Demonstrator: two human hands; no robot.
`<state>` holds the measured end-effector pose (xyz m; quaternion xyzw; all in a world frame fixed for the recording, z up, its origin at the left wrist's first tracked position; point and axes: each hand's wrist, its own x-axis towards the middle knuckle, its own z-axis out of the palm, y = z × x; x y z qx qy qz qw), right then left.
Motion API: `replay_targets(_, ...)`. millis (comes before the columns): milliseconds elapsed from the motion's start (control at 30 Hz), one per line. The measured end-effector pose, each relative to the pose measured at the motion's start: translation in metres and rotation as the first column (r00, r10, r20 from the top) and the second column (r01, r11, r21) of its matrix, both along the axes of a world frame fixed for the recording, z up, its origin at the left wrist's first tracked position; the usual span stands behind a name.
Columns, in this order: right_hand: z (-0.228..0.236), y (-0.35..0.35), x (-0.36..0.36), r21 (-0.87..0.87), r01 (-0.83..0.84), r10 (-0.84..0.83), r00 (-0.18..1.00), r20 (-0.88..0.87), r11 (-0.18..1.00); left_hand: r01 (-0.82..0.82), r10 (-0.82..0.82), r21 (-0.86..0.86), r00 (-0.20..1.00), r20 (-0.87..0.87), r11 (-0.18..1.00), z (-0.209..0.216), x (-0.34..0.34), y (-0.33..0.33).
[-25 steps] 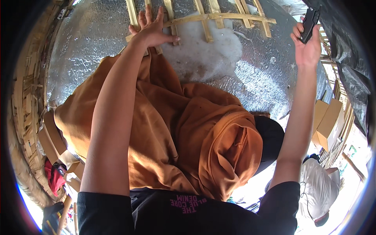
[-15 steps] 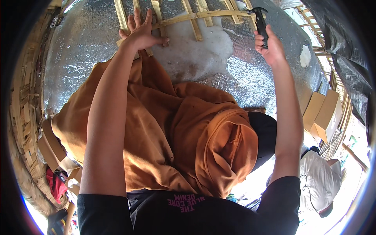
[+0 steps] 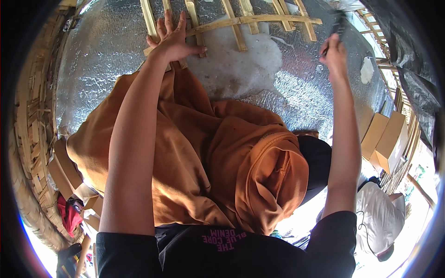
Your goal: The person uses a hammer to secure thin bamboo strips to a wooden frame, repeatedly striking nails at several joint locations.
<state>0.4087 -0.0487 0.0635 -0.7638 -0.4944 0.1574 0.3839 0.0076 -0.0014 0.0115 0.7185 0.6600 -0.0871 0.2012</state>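
Observation:
My left hand (image 3: 172,41) presses down with fingers spread on the left end of a long thin wooden strip (image 3: 273,18). That strip lies crosswise over several short wooden slats (image 3: 235,33), forming a frame at the far edge of the view. My right hand (image 3: 335,56) grips the handle of a black claw hammer (image 3: 341,23), raised to the right of the strip's right end and apart from it. The hammer's head is smeared by motion. Under the slats spreads a silver foil sheet (image 3: 106,60) with a whitish worn patch (image 3: 250,60).
Orange-brown cloth (image 3: 185,139) covers my lap up to the slats' near ends. Open cardboard boxes (image 3: 388,139) stand at the right, with another box (image 3: 62,169) at the left. A white sack (image 3: 380,217) sits lower right. Woven bamboo walls (image 3: 32,125) and black plastic sheeting (image 3: 417,88) border the space.
My right hand has swung the hammer up and to the right, off the strip's right end. My left hand keeps its place on the wood. The whole view has shifted slightly.

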Motion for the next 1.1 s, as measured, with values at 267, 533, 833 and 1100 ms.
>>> replay_targets(267, 0.039, 0.004, 0.029, 0.065, 0.345, -0.202, 0.682, -0.703, 0.937, 0.007, -0.007, 0.006, 0.999, -0.048, 1.000, -0.003, 0.000, 0.000)
replay_targets(533, 0.017, 0.010, 0.010, -0.278, 0.123, -0.070, 0.979, 0.193, 0.953, -0.006, 0.006, 0.018, 1.000, -0.002, 1.000, -0.008, 0.000, -0.002)
replay_targets(833, 0.073, 0.022, -0.022, 0.095, -0.052, 0.038, 0.989, 0.144, 0.994, 0.000, 0.000, -0.032, 1.000, 0.013, 0.999, -0.001, -0.001, 0.002)
replay_targets(1100, 0.115, 0.014, -0.047, 0.795, -0.125, 0.130, 0.990, 0.058, 0.593, -0.038, 0.035, -0.094, 0.999, -0.029, 0.995, 0.005, 0.002, 0.003)
